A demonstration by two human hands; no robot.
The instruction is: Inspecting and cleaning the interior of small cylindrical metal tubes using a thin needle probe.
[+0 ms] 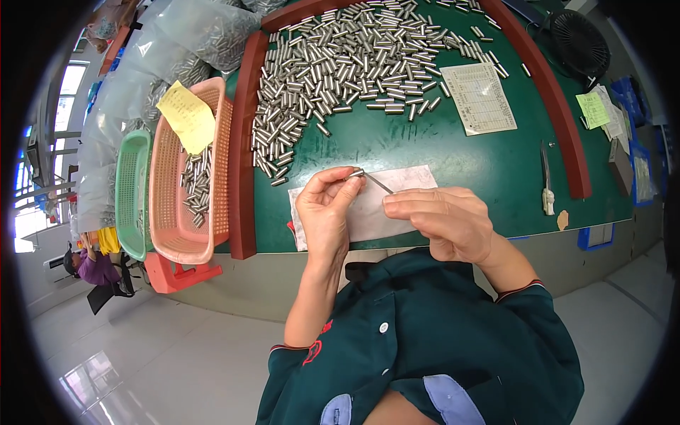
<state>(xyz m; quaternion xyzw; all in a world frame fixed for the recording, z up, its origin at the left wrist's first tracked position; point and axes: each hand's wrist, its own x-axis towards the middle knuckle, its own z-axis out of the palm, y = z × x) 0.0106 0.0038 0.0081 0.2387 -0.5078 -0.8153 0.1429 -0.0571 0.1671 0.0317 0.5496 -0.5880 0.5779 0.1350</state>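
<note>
My left hand (324, 207) pinches a small shiny metal cylinder (356, 173) between thumb and fingertips. In my right hand (453, 221) is a thin dark metal rod (378, 183), gripped near its lower end, with the fingers fairly straight and close together. The rod's far tip reaches the cylinder's end; whether it goes inside is too small to tell. Beneath both hands a stained whitish cloth (379, 221) lies on the green tabletop (397, 142). Beyond it spreads a large heap of similar metal cylinders (354, 60).
Dark red wooden rails (244, 156) border the work area. On the left stand a pink basket (163, 205) holding cylinders and a yellow paper (186, 117), a green basket (133, 188) and plastic bags (159, 42). A printed sheet (479, 99), a knife-like tool (546, 177) and a black fan (579, 44) are rightward.
</note>
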